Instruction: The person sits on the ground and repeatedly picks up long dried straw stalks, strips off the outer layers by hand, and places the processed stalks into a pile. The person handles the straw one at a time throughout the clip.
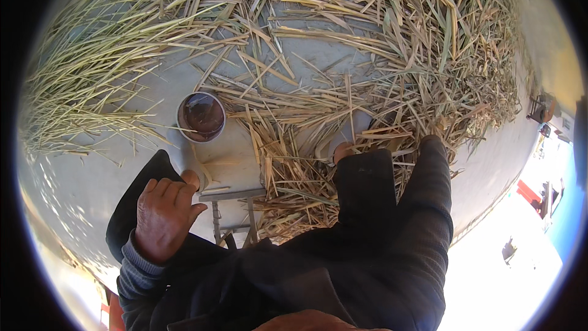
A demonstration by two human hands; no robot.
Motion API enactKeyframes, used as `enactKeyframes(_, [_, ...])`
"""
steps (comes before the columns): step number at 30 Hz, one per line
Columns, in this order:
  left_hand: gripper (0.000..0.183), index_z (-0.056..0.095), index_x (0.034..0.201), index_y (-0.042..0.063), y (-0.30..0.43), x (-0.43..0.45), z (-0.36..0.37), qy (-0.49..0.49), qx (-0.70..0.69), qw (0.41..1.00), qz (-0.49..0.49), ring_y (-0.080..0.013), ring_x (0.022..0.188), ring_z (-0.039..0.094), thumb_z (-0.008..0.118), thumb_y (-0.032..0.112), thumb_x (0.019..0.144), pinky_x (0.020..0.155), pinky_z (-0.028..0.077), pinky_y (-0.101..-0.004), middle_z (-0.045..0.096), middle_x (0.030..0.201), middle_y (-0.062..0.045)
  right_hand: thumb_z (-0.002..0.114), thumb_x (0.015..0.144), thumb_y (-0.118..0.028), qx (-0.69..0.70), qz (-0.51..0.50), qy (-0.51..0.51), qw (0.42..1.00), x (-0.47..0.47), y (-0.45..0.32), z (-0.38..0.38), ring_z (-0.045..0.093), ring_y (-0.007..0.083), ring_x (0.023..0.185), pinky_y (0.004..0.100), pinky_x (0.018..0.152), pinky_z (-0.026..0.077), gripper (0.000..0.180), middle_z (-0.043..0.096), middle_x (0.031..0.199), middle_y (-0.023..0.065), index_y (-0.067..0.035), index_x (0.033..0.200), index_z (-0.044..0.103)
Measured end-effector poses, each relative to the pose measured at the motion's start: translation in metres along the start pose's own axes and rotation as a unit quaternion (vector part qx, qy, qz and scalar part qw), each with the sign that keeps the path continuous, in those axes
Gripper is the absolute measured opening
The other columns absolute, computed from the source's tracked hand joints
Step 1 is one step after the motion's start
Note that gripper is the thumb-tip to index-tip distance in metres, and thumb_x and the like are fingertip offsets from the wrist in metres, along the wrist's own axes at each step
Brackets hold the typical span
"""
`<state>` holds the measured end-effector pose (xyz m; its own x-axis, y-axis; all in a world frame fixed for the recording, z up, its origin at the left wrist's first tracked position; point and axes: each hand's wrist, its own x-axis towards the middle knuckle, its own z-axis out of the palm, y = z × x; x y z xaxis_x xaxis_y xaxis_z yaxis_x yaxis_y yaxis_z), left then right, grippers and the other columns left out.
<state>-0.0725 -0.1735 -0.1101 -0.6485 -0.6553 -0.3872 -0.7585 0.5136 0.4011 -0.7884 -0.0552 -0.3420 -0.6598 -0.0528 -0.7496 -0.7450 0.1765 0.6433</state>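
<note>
My left hand (161,214) lies back upward over my left knee, with the thumb held away from loosely bent fingers; nothing shows in it. On the right, my sleeve (432,170) reaches forward to a heap of dry straw and leaf strips (427,69). My right hand is almost wholly hidden at the edge of that heap, so its grip does not show. Ahead of my left foot stands a round container with a pale rim (223,124), holding dark, reflective liquid (201,117). Loose straw (294,101) lies between this container and my right shoe (351,131).
Thin greenish stalks (105,64) spread across the ground at the left. My left shoe (183,151) is just behind the container. A small stool-like frame (232,195) stands between my legs, beside more straw (294,179). Bright sunlit ground (496,257) lies at the far right.
</note>
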Motion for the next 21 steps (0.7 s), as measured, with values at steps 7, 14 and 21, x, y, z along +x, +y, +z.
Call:
enactKeyframes(7, [0.045,0.062,0.101,0.003,0.008,0.014,0.008,-0.02,0.001,1.0,-0.007,-0.0253,0.081,0.06,0.083,0.023,0.067,0.074,0.044,-0.0392,0.065,0.087,-0.008,0.07,0.094,-0.027,0.662,-0.209,0.062,0.717,-0.019,-0.188,-0.136,0.069,0.0192,0.063,0.0333,0.049,0.051,0.034,0.072,0.084,0.0139,0.003,0.109,0.066])
enactKeyframes(14, [0.042,0.062,0.097,0.003,0.005,0.022,0.016,-0.055,-0.008,0.998,-0.013,-0.0258,0.079,0.059,0.083,0.023,0.067,0.072,0.044,-0.0393,0.064,0.086,-0.008,0.07,0.092,-0.018,0.95,-0.16,0.017,0.266,-0.012,-0.353,-0.177,0.059,0.0174,0.052,0.0277,0.041,0.041,0.019,0.065,0.073,0.0105,-0.002,0.09,0.06])
enactKeyframes(21, [0.039,0.061,0.094,0.004,0.008,0.021,0.008,-0.03,-0.004,1.0,-0.002,-0.0263,0.079,0.059,0.082,0.023,0.068,0.072,0.044,-0.0397,0.063,0.086,-0.009,0.059,0.095,-0.013,0.888,-0.28,-0.127,0.343,-0.046,-0.276,-0.168,0.059,0.0162,0.06,0.0283,0.049,0.047,0.011,0.064,0.074,0.0087,-0.002,0.094,0.06])
